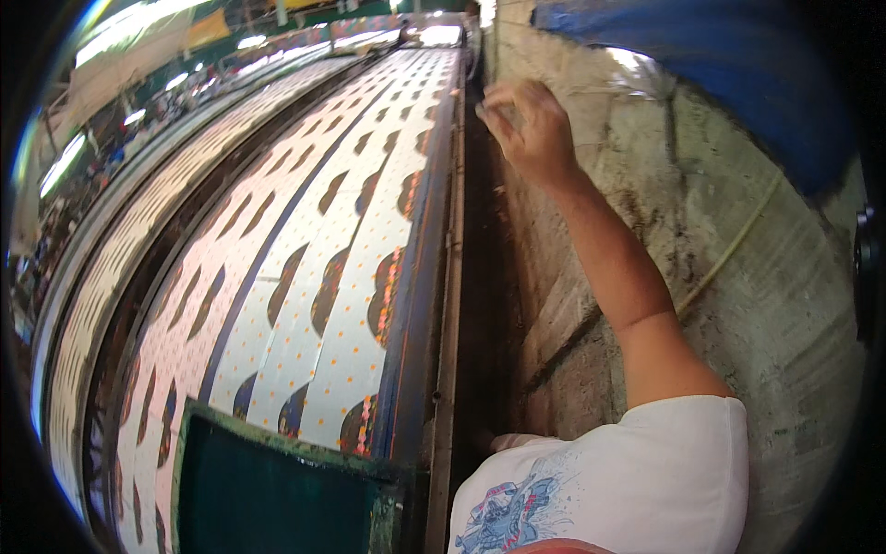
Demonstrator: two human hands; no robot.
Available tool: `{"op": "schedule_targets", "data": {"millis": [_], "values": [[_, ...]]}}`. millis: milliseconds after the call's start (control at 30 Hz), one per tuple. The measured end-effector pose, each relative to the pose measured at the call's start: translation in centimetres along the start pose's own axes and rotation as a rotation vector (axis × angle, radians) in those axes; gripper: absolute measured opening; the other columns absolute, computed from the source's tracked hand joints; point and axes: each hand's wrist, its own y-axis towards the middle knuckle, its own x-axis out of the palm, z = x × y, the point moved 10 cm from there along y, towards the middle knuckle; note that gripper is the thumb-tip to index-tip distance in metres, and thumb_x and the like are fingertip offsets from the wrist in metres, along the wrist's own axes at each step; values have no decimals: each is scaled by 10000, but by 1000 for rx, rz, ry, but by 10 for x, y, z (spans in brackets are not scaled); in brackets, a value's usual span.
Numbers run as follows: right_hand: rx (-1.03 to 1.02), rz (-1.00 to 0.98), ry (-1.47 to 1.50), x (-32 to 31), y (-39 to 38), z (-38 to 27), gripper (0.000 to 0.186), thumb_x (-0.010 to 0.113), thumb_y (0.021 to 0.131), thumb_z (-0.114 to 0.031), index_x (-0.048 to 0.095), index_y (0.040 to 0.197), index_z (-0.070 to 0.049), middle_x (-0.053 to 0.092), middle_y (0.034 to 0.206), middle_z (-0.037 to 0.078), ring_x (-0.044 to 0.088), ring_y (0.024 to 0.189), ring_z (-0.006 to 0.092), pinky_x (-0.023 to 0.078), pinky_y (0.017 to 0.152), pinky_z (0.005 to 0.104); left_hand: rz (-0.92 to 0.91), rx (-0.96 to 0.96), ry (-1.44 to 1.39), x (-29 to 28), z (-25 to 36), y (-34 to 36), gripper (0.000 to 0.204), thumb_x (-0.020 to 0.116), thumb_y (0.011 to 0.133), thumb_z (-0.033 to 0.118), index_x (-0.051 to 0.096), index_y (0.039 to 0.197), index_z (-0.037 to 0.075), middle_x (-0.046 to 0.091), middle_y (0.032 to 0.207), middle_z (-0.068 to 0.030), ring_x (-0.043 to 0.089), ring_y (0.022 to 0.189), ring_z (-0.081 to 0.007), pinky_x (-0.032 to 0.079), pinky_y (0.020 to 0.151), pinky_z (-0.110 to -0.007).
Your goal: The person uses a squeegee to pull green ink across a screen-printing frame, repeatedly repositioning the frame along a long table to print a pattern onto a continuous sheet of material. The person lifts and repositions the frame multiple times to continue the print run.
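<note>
My right arm stretches out from a white short sleeve beside a long printing table. My right hand [531,125] is raised past the table's right edge, in front of the rough wall. Its fingers curl toward the thumb in a pinch, and a small dark spot shows at the tips, too blurred to name. My left hand is out of view. Nearest to my body, a printing screen [277,494] with dark green mesh and a worn green frame lies over the near end of the table. Printed cloth [309,369], white with orange dots and dark half-round shapes, runs away beyond it.
Pink dotted cloth [217,263] covers the table's left side, past a dark blue strip. A metal rail [450,268] edges the table on the right. A stained concrete wall [738,323] and blue sheeting [748,83] stand to the right. Another long table [88,305] runs at the left.
</note>
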Motion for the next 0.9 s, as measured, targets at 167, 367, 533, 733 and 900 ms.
{"op": "schedule_targets", "data": {"millis": [167, 367, 533, 733, 900], "values": [[-170, 142, -286, -99, 106, -5, 244, 829, 923, -276, 794, 1049, -70, 779, 1093, 131, 716, 1077, 362, 535, 1026, 473, 157, 271, -425, -18, 182, 72, 505, 815, 1011, 369, 768, 1246, -76, 761, 1232, -287, 693, 1160, -481, 551, 1035, -565], [-377, 527, -749, -260, 176, -50, 313, 762, 876, -132, 719, 1167, -27, 721, 1178, 233, 671, 1165, 443, 504, 1064, 524, 124, 573, -946, 2, 349, 92, 419, 830, 990, 263, 760, 1227, -76, 763, 1215, -277, 695, 1109, -461, 552, 1014, -560], [-197, 675, -677, -364, 174, -78, 506, 791, 846, -97, 642, 1326, -33, 647, 1351, 253, 599, 1298, 458, 464, 1129, 539, 99, 780, -1229, -55, 452, 72, 333, 821, 995, 181, 748, 1264, -1, 733, 1166, -221, 692, 1104, -415, 575, 955, -520], [73, 604, -1285, -400, 188, -53, 471, 721, 884, -57, 633, 1343, -4, 695, 1289, 273, 647, 1251, 478, 515, 1087, 553, 37, 878, -1452, -72, 504, 49, 363, 840, 965, 114, 742, 1304, 26, 725, 1145, -216, 687, 1100, -407, 576, 945, -513], [183, 341, -1533, -424, 239, -43, 265, 655, 920, -87, 756, 1140, 21, 781, 1079, 266, 755, 1040, 477, 603, 939, 563, -121, 878, -1538, -54, 517, 36, 292, 732, 1017, 112, 718, 1272, -31, 681, 1129, -207, 664, 1086, -371, 527, 952, -490]]}}
